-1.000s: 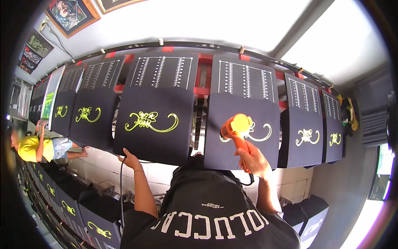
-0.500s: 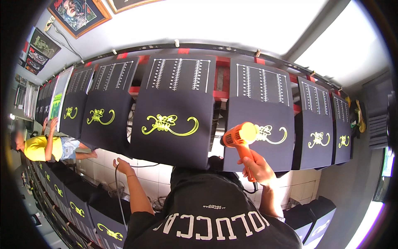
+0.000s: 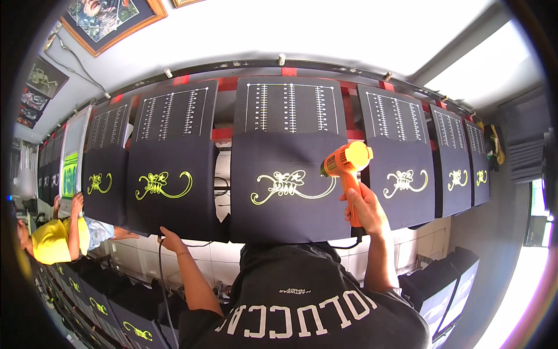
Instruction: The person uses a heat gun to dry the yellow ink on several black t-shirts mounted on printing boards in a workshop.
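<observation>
Heat gun (image 3: 349, 168), orange; head view; held over the right edge of the middle board (image 3: 276, 110), dark nozzle (image 3: 324, 169) toward the left. Right hand (image 3: 367, 210): fingers wrapped round its handle (image 3: 350, 182); black cord (image 3: 357, 233) at the handle's lower end. Left hand (image 3: 172, 240): fingers curled about a dark cable (image 3: 161, 263), just beside the lower edge of the next board to the left (image 3: 158, 116); contact with that board cannot be told. Dark fabric (image 3: 290, 224), covering the middle board's lower part, one yellow-green motif (image 3: 285, 186) upon it. Right-hand boards (image 3: 398, 119), similarly dressed. Person in yellow shirt (image 3: 53, 241), far left: hands at a framed screen (image 3: 72, 142).
</observation>
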### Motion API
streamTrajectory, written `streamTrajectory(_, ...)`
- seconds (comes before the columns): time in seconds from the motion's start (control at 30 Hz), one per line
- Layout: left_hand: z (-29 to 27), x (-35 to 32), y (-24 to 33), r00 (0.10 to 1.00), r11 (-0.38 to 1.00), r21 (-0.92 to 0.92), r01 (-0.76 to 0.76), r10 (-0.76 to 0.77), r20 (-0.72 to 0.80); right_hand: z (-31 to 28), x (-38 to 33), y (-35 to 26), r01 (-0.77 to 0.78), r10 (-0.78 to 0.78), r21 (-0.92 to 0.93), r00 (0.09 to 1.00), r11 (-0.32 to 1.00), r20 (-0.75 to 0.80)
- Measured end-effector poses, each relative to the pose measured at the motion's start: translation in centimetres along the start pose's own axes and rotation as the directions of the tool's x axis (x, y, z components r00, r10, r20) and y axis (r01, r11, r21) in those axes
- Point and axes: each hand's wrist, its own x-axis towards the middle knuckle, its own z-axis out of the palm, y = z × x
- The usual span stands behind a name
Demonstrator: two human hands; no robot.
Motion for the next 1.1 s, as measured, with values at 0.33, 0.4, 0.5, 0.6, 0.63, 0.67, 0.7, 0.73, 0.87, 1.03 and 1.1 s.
streamTrajectory(0.33,1.2,-0.5,0.6,0.987,0.961,-0.233,0.146,-0.124,0.104,1.1,0.0,-0.7,-0.052,0.049,-0.105,0.998,0.993,-0.031)
streamTrajectory(0.4,1.1,-0.6,0.7,0.985,0.959,-0.246,0.141,-0.112,0.129,1.3,0.1,-0.4,-0.036,0.033,-0.099,0.999,0.994,-0.035)
streamTrajectory(0.5,1.1,-0.9,1.1,0.985,0.958,-0.255,0.134,-0.100,0.139,1.0,0.3,0.1,-0.046,0.044,-0.071,0.999,0.996,-0.023)
streamTrajectory(0.6,1.1,-0.7,0.8,0.975,0.941,-0.291,0.173,-0.123,0.184,1.0,0.7,0.6,-0.022,0.021,-0.040,1.000,0.999,-0.022)
streamTrajectory(0.63,1.1,-0.6,0.6,0.975,0.942,-0.286,0.175,-0.125,0.183,1.0,0.7,0.5,-0.017,0.016,-0.039,0.999,0.999,-0.036)
streamTrajectory(0.67,1.2,-0.5,0.5,0.975,0.944,-0.281,0.176,-0.128,0.181,1.0,0.8,0.3,-0.013,0.011,-0.038,0.999,0.999,-0.050)
streamTrajectory(0.7,1.2,-0.2,0.2,0.975,0.944,-0.278,0.178,-0.131,0.178,1.0,0.8,0.2,-0.007,0.004,-0.038,0.998,0.999,-0.061)
streamTrajectory(0.73,1.2,0.1,-0.1,0.974,0.946,-0.266,0.184,-0.138,0.181,1.0,0.9,0.2,-0.005,0.001,-0.047,0.998,0.999,-0.070)
streamTrajectory(0.87,1.1,0.3,-0.2,0.968,0.951,-0.235,0.202,-0.156,0.197,0.7,0.8,0.4,-0.020,0.017,-0.032,0.995,0.999,-0.102)
streamTrajectory(1.03,1.1,0.2,-0.3,0.969,0.948,-0.258,0.185,-0.133,0.206,0.6,0.2,0.5,-0.042,0.038,-0.037,0.993,0.998,-0.109)
streamTrajectory(1.1,1.0,0.2,-0.2,0.967,0.946,-0.258,0.196,-0.142,0.213,0.4,0.1,0.7,-0.048,0.045,-0.030,0.992,0.998,-0.116)
